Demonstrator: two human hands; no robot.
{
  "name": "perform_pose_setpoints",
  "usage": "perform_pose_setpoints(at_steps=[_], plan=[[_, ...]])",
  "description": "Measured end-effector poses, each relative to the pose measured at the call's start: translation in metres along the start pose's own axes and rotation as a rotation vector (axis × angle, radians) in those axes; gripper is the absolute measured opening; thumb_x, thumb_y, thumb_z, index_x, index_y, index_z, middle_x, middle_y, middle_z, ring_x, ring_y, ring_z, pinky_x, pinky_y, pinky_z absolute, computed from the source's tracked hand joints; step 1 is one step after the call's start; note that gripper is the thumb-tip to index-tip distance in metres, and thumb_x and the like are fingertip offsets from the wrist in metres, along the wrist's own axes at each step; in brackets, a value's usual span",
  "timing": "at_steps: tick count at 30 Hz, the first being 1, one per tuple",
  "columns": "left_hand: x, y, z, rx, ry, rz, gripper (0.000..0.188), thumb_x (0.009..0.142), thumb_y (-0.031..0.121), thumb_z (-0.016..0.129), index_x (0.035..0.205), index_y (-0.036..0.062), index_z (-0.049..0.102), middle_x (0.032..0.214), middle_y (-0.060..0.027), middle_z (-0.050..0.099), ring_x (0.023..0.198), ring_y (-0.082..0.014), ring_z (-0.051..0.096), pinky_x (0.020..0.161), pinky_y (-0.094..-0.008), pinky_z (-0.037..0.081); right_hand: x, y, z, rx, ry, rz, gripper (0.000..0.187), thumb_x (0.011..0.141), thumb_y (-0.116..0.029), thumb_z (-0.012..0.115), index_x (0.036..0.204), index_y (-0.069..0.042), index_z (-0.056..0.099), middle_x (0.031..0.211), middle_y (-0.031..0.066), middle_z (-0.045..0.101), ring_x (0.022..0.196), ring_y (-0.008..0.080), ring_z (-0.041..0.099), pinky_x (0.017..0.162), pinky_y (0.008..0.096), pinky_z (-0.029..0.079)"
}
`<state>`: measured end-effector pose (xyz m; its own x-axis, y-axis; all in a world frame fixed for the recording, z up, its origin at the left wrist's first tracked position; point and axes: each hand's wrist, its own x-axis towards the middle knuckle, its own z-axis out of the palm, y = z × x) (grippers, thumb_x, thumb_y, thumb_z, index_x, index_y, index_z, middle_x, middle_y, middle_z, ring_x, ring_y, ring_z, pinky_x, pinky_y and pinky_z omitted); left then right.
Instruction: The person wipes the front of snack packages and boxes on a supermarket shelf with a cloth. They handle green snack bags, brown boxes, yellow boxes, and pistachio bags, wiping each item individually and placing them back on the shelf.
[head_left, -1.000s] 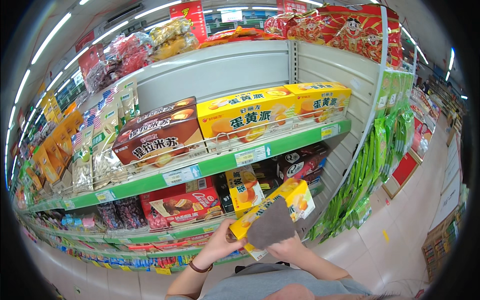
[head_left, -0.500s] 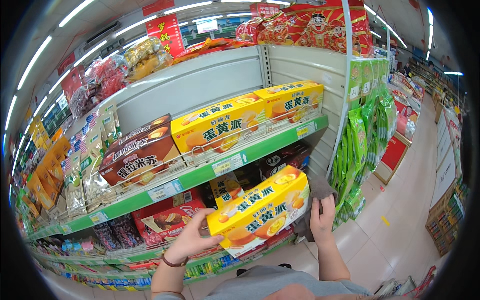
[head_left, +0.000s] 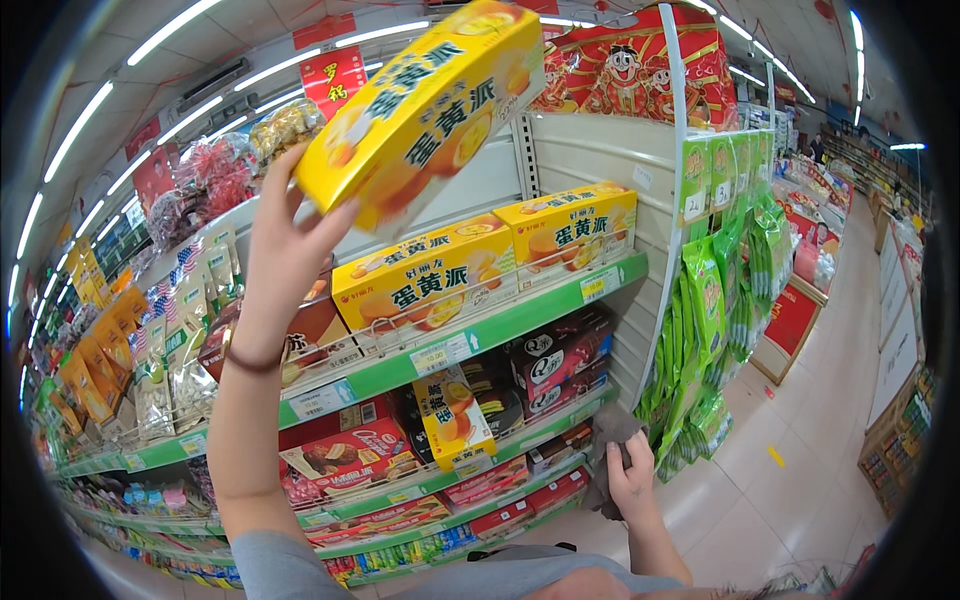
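Left hand (head_left: 295, 235) closed round the left end of a yellow box (head_left: 420, 125), thumb by its lower edge; the fingers' far side is hidden from me. Box is in the air, clear of the upper shelf (head_left: 400, 367), tilted, right end higher than left; in my view it covers part of the back panel (head_left: 500, 170) and the edge of a red bag (head_left: 650, 70). Right hand (head_left: 630, 475) low, near the right end of the lower shelf (head_left: 535, 433), fingers curled round a bunched grey cloth (head_left: 608, 445). On the upper shelf, behind the wire rail: a small carton (head_left: 568, 232) close to the right end, a longer carton (head_left: 425, 285) just left of it, both yellow, then a brown box (head_left: 318, 312) partly masked by my left forearm. Lower shelf: dark boxes (head_left: 558, 360) stacked toward the right end, a yellow pack (head_left: 455, 412) standing upright at the front edge, a red box (head_left: 350, 452) further left. Green packets (head_left: 700, 310) hang beyond the shelf's right side.
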<state>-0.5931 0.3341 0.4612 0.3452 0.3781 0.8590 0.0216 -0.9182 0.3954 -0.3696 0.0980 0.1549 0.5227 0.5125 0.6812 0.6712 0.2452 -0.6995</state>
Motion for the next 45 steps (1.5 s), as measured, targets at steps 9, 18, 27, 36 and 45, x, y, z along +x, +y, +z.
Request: perform_pose_setpoints(at_steps=[9,18,27,36,45], plan=[[0.097,-0.093,0.099,0.438,-0.303,0.154,0.067,0.074,0.021,0.076,0.129,-0.0023,0.045,0.122,-0.0206,0.055,0.116,-0.0279,0.054,0.096,-0.0349,0.045,-0.006,0.007,-0.009,0.051,0.040,0.022,0.021,0.084,0.003,0.054,0.104,0.003,0.061,0.098,0.0179,0.061,0.090,0.0352,0.058,0.079,0.0371,0.046],[0.125,-0.126,0.164,0.106,-0.766,-0.367,0.064,0.082,0.028,0.072,0.132,-0.0019,0.045,0.117,-0.0135,0.057,0.113,-0.0220,0.053,0.095,-0.0308,0.045,-0.011,0.023,-0.014,0.064,0.042,0.097,0.020,0.083,0.002,0.055,0.102,0.003,0.061,0.096,0.0185,0.060,0.088,0.0365,0.057,0.079,0.0383,0.046],[0.121,-0.110,0.178,0.123,-1.064,-0.643,0.057,0.095,0.048,0.051,0.133,0.0057,0.050,0.129,-0.0072,0.053,0.120,-0.0154,0.048,0.102,-0.0293,0.039,-0.008,0.033,-0.013,0.041,0.025,0.109,0.021,0.084,0.002,0.055,0.104,0.002,0.061,0.099,0.0184,0.061,0.091,0.0366,0.057,0.082,0.0380,0.046],[0.110,-0.100,0.167,0.350,-0.780,-0.354,0.062,0.094,0.051,0.048,0.133,0.0035,0.050,0.132,-0.0149,0.055,0.120,-0.0240,0.052,0.098,-0.0360,0.045,-0.002,0.027,-0.004,0.091,-0.052,0.117,0.024,0.085,0.000,0.054,0.108,0.003,0.060,0.102,0.0176,0.061,0.092,0.0324,0.059,0.085,0.0355,0.045],[-0.049,0.001,0.112,0.002,-0.465,-0.019,0.017,0.093,0.020,0.058,0.095,0.0032,0.061,0.089,-0.0058,0.064,0.086,-0.0147,0.062,0.073,-0.0293,0.051,0.001,0.023,0.018,0.155,-0.192,0.128,0.027,0.085,0.003,0.054,0.111,0.002,0.061,0.111,0.0178,0.061,0.102,0.0341,0.058,0.091,0.0355,0.044]])
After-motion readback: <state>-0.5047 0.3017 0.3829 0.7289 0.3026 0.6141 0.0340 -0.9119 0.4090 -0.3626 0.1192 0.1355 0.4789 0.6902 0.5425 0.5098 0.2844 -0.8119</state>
